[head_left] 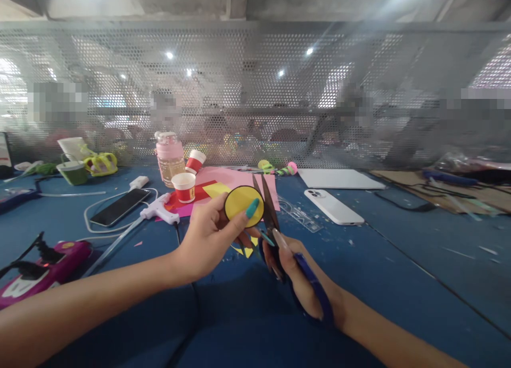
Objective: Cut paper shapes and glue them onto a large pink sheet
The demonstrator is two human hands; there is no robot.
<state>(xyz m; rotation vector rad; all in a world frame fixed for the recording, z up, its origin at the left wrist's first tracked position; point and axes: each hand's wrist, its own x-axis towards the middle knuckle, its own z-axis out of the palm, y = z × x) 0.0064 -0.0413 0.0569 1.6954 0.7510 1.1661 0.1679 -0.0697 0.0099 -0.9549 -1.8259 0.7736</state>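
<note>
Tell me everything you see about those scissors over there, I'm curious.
The scissors have dark, metallic-looking blades and dark-blue handles, probably plastic. The right hand holds them by the handles, the thumb seemingly through one loop; fingers partly hide the other. The blades stand parted, tips pointing forward, away from the person, beside the right edge of a black-rimmed yellow disc; whether they touch it is hard to tell.

A blue table (239, 325); on its left lie a magenta power strip (75, 253), a black phone (120, 207) and a white glue gun (162, 207); towards the back stands a pink-topped bottle (170, 163), with pink paper (233, 175) to its right; farther right lie a clear ruler (299, 216), a white phone (339, 208) and brown cardboard (419, 183).
</note>
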